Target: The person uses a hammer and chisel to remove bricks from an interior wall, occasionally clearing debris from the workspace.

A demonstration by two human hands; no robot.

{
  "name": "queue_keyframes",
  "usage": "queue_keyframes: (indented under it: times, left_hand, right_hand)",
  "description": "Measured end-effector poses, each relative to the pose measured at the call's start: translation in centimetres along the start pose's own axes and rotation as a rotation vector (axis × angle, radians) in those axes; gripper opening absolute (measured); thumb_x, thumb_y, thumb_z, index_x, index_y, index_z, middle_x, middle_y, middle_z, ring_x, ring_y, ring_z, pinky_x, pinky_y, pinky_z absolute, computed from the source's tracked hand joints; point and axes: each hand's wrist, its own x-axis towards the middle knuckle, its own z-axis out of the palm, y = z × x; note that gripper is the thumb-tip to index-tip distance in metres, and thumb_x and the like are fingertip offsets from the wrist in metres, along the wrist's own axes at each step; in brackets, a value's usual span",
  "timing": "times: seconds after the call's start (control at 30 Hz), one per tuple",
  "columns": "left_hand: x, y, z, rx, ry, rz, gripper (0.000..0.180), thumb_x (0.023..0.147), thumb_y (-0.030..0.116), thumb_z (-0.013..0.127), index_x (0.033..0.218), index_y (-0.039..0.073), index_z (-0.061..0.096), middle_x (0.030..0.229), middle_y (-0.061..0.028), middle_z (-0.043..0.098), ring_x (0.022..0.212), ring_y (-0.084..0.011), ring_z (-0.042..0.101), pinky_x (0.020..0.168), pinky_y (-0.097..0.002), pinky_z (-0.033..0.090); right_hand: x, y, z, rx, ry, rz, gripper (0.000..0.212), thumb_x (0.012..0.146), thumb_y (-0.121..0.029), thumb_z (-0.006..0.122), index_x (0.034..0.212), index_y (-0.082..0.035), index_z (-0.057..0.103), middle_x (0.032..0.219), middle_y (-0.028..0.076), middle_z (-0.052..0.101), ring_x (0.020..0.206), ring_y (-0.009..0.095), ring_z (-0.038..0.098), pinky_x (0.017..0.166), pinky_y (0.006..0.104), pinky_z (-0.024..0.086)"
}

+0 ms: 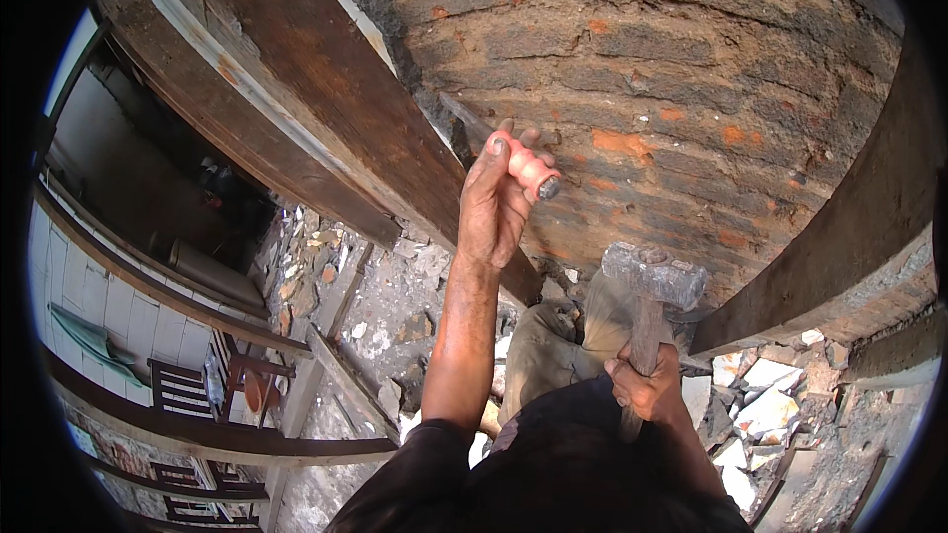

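My left hand (502,199) is raised before the wall, its fingers closed round the orange-red grip of a chisel (525,167). The metal blade slants up and left, its tip by the gap between the brick wall (632,69) and a dark wooden post (296,49). A metal striking cap faces me at the handle's end. Lower right, my right hand (647,385) is wrapped round the wooden handle of a club hammer (654,276). The grey, worn hammer head is held upright in front of the wall, apart from the chisel.
Broken plaster and brick rubble (765,405) covers the ground at right, with more rubble (380,326) at left. A second wooden post (829,247) bends along the right. Wooden chairs (183,390) and a green cloth (94,345) are at far left, beyond a timber frame.
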Motion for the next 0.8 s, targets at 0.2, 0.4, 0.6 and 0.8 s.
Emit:
queue_keyframes:
  times: [0.2,0.4,0.6,0.8]
  left_hand:
    - [3.0,2.2,-1.2,-0.210,-0.096,0.080,0.032,0.104,0.026,0.046,0.123,0.001,0.046,0.120,-0.0163,0.054,0.100,-0.0243,0.063,0.087,-0.0382,0.057]
    - [3.8,3.0,-1.5,-0.286,-0.118,0.118,0.027,0.105,0.026,0.043,0.116,0.002,0.048,0.116,-0.0158,0.056,0.098,-0.0247,0.062,0.085,-0.0371,0.058]
    - [1.0,-0.7,0.5,-0.162,0.030,-0.018,0.028,0.104,0.023,0.045,0.120,0.000,0.045,0.109,-0.0145,0.058,0.093,-0.0256,0.063,0.084,-0.0378,0.057]
    - [-1.0,-3.6,-1.9,-0.298,0.085,-0.094,0.025,0.096,0.013,0.049,0.118,0.001,0.045,0.105,-0.0125,0.055,0.089,-0.0245,0.060,0.081,-0.0393,0.055]
  right_hand:
    - [0.4,-1.1,0.8,0.031,-0.047,-0.013,0.022,0.085,-0.004,0.067,0.066,-0.003,0.056,0.055,0.001,0.052,0.045,0.008,0.049,0.040,0.0264,0.036]
    - [0.6,-1.2,0.6,-0.111,-0.127,-0.167,0.017,0.086,0.002,0.063,0.075,-0.002,0.051,0.054,0.003,0.048,0.041,0.011,0.047,0.038,0.0284,0.037]
    - [1.1,-2.1,1.4,0.083,-0.069,-0.221,0.022,0.088,0.001,0.063,0.073,-0.003,0.047,0.054,0.002,0.046,0.041,0.009,0.046,0.037,0.0264,0.035]
    - [0.1,-0.4,1.1,-0.029,-0.050,-0.197,0.022,0.088,0.002,0.063,0.074,-0.003,0.047,0.055,0.003,0.047,0.040,0.010,0.046,0.037,0.0265,0.035]
